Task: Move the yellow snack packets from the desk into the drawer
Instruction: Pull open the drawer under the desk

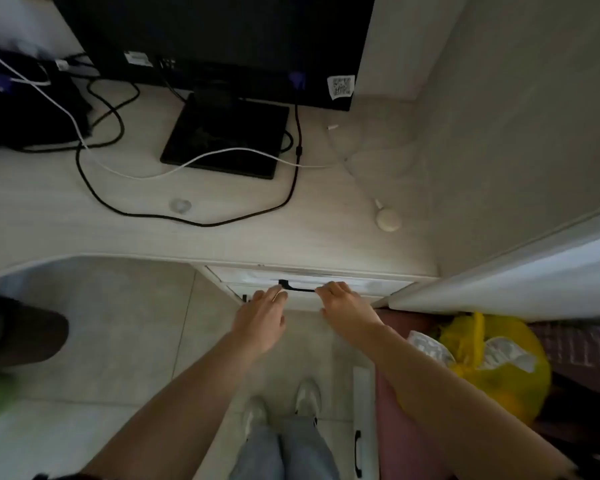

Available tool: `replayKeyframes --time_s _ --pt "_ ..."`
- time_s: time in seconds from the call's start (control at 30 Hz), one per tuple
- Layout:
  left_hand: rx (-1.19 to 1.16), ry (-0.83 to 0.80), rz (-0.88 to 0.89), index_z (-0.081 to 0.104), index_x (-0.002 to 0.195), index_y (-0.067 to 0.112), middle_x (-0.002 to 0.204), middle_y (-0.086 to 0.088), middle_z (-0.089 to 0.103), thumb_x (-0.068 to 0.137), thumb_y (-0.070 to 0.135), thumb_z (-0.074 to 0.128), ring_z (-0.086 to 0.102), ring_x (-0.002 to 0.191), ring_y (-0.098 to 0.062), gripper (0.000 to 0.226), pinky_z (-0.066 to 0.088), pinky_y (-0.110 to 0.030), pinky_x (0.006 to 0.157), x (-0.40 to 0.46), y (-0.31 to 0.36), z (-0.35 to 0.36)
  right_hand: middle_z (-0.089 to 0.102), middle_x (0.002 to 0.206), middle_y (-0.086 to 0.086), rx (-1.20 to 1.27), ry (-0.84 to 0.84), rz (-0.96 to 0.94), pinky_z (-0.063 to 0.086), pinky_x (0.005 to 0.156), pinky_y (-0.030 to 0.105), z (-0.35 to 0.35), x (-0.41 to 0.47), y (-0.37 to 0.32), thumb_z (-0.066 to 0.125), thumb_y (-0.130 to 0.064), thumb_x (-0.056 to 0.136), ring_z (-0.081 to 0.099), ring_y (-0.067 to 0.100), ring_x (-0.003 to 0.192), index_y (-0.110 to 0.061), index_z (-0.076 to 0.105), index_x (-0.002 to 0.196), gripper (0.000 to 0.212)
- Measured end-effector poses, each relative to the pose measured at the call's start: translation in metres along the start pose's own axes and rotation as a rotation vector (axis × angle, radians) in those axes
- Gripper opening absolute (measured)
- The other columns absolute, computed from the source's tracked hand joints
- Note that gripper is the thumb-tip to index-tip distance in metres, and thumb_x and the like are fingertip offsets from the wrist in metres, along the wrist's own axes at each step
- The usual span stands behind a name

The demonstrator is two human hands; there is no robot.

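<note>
Both hands are laid flat on the drawer [312,284] front, just under the desk [222,237] edge. The left hand [262,318] is kept straight-fingered beside the left end of the black handle [297,286], the right hand [347,311] at its right end, nothing pinched. The drawer looks closed, so its contents can't be seen. No yellow packets are visible on the desk. Over at 4 o'clock, a yellow bag [492,365] stuffed with pale wrapped stuff is seen.
</note>
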State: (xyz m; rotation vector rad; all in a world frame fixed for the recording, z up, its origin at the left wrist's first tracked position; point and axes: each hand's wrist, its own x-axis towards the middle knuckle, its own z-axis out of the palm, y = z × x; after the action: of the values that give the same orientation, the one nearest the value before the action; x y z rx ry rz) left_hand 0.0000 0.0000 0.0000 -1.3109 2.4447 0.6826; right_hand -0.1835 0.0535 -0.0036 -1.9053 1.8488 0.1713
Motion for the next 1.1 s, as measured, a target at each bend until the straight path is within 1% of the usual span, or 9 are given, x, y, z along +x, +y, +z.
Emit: replayKeyframes --time_s 0.13,0.3,0.43,0.5,0.63,0.77,0.93,1.0,1.1 --pt "0.013 -0.042 -0.015 0.03 0.145 0.017 0.157 0.004 0.02 0.095 0.023 0.045 0.037 0.133 -0.025 0.053 0.045 -0.041 0.098 0.03 0.006 0.01 0.055 0.123 0.014 -0.055 -0.021 -0.055 0.051 0.089 0.046 0.021 0.019 0.012 0.056 -0.004 0.083 0.05 0.034 0.117 -0.004 0.052 0.125 0.042" --pt "0.045 -0.053 0.004 0.034 0.141 0.018 0.146 0.002 0.035 0.093 0.021 0.049 0.044 0.124 -0.025 0.05 0.049 -0.041 0.089 0.051 0.007 0.027 0.069 0.096 0.013 -0.075 -0.005 -0.052 0.059 0.063 0.038 0.042 0.034 0.017 0.08 -0.001 0.054 0.067 0.034 0.093 0.0 0.065 0.107 0.056" --pt "0.059 -0.051 0.002 0.035 0.139 0.017 0.141 0.0 0.04 0.091 0.02 0.049 0.045 0.122 -0.025 0.05 0.049 -0.041 0.085 0.056 0.007 0.037 0.07 0.095 0.015 -0.046 0.065 -0.034 0.06 0.062 0.037 0.052 0.037 0.012 0.081 0.0 0.049 0.068 0.033 0.093 0.002 0.067 0.103 0.056" --pt "0.061 -0.018 0.019 0.036 0.14 0.016 0.138 -0.001 0.042 0.09 0.019 0.05 0.046 0.12 -0.026 0.052 0.05 -0.041 0.084 0.056 0.006 0.041 0.068 0.1 0.018 -0.021 0.046 -0.01 0.06 0.067 0.041 0.051 0.038 0.009 0.077 0.004 0.054 0.065 0.036 0.102 0.005 0.064 0.108 0.055" --pt "-0.003 0.013 0.02 0.037 0.141 0.012 0.14 -0.003 0.042 0.088 0.016 0.052 0.046 0.121 -0.028 0.055 0.049 -0.041 0.088 0.049 0.008 0.047 0.044 0.137 0.018 0.032 0.005 -0.005 0.042 0.101 0.042 0.045 0.033 0.005 0.053 0.005 0.081 0.032 0.033 0.136 0.003 0.038 0.137 0.058" --pt "-0.002 0.0 0.023 0.03 0.145 0.013 0.147 -0.001 0.035 0.091 0.018 0.05 0.04 0.127 -0.024 0.057 0.045 -0.036 0.096 0.039 0.012 0.05 0.039 0.142 0.013 0.046 -0.016 0.029 0.039 0.104 0.038 0.044 0.023 0.001 0.051 0.004 0.083 0.024 0.028 0.14 -0.003 0.035 0.14 0.059" --pt "0.078 -0.035 0.04 0.024 0.148 0.015 0.152 0.0 0.029 0.093 0.02 0.048 0.039 0.13 -0.024 0.061 0.046 -0.036 0.095 0.018 0.013 0.052 0.037 0.144 0.009 0.044 -0.054 0.03 0.04 0.104 0.037 0.051 0.005 -0.006 0.056 -0.001 0.084 0.025 0.025 0.14 -0.006 0.032 0.141 0.062" --pt "0.056 0.007 0.042 0.035 0.144 0.014 0.149 0.0 0.036 0.09 0.016 0.052 0.045 0.126 -0.023 0.057 0.049 -0.036 0.09 0.007 0.013 0.05 0.031 0.149 0.009 0.053 -0.066 0.032 0.038 0.107 0.038 0.052 -0.004 -0.01 0.055 -0.002 0.086 0.02 0.025 0.142 -0.005 0.026 0.145 0.066" --pt "0.002 0.266 0.139 0.064 0.112 0.011 0.116 -0.001 0.061 0.075 0.004 0.067 0.062 0.1 -0.022 0.038 0.055 -0.033 0.07 -0.005 0.012 0.041 0.025 0.153 0.01 0.066 -0.07 0.039 0.035 0.11 0.039 0.051 -0.015 -0.016 0.051 -0.002 0.09 0.016 0.026 0.145 -0.005 0.019 0.148 0.067"
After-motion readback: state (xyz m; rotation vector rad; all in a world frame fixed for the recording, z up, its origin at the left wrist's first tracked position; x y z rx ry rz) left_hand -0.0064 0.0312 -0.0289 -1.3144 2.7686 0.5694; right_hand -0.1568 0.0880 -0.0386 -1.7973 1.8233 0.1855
